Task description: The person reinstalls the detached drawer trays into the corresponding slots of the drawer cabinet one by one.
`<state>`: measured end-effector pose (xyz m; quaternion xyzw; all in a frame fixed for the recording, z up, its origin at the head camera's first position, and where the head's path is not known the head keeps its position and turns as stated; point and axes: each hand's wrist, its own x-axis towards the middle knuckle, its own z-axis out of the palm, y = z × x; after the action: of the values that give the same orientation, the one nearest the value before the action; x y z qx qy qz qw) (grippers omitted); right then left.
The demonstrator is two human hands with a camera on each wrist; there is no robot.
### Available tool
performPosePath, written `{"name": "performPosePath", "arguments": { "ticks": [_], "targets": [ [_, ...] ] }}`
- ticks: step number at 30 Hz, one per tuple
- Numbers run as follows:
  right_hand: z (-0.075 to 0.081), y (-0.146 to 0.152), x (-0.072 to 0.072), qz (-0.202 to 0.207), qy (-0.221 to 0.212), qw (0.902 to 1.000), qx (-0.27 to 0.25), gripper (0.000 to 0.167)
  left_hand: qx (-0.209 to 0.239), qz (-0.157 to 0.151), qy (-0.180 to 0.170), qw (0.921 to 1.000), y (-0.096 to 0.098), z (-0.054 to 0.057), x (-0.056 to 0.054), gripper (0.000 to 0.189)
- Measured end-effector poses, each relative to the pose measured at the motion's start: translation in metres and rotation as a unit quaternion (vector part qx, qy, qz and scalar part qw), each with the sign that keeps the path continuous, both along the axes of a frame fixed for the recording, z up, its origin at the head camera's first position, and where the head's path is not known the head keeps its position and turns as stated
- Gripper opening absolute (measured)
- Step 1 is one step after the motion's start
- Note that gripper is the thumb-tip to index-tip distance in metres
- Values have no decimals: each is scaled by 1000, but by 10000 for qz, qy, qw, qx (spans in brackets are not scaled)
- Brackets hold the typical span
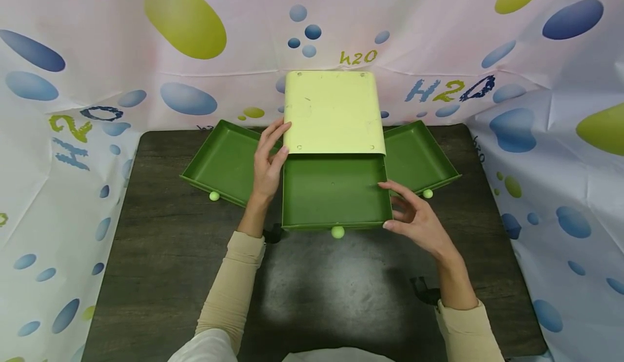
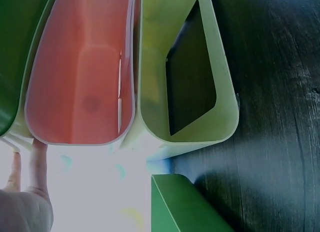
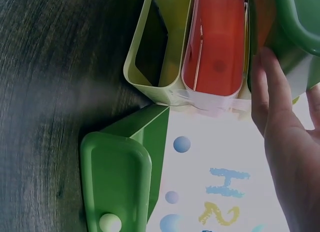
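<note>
A pale yellow-green drawer cabinet point(image 1: 336, 112) stands upright at the back of the table. Its top slot holds a green drawer point(image 1: 333, 199), pulled well out, with a round light-green knob point(image 1: 337, 232) on its front and nothing inside. My left hand point(image 1: 267, 169) rests against the cabinet's left side, fingers fairly straight. At the drawer's front right corner, my right hand point(image 1: 419, 221) holds the side, the thumb by the front edge and a fingertip at the rim. Below the drawer, the pinkish-red middle slot point(image 2: 80, 91) and the yellow-green bottom slot point(image 2: 227, 111) hold no drawers.
Two more green drawers lie on the dark wood table point(image 1: 170, 275): one drawer point(image 1: 226, 159) left of the cabinet, another drawer point(image 1: 414, 153) right of it, both angled outward. A white curtain point(image 1: 253, 31) with blue and green spots surrounds the table's back and sides.
</note>
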<state>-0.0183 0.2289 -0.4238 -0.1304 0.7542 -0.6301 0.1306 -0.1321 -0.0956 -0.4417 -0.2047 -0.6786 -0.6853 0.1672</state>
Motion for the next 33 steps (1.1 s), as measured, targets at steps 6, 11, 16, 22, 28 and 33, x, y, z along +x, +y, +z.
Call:
{"name": "performPosePath", "arguments": {
  "ticks": [6,11,16,22,28,33],
  "targets": [
    [-2,-2,0,-69,87,9999,-117,72,-86,8,42,10000,1,14,7,40],
    [-5,-4,0,-154,112,9996,-212,71,5,-48,-45,10000,-1,14,8,40],
    [-5,-4,0,-205,175,9992,-284,70,-16,-135,-100,9999,-2,13,7,40],
    [-4,-6,-3,-225,283,9993,-66,70,-36,-105,-119,9999,-2,14,7,40],
    [-3,-8,-7,-337,277,9990,56,68,-41,-112,-131,9998,-2,15,7,40],
    [-5,-8,-8,-371,312,9988,9,68,5,-137,-112,9998,-2,14,6,40]
  ]
}}
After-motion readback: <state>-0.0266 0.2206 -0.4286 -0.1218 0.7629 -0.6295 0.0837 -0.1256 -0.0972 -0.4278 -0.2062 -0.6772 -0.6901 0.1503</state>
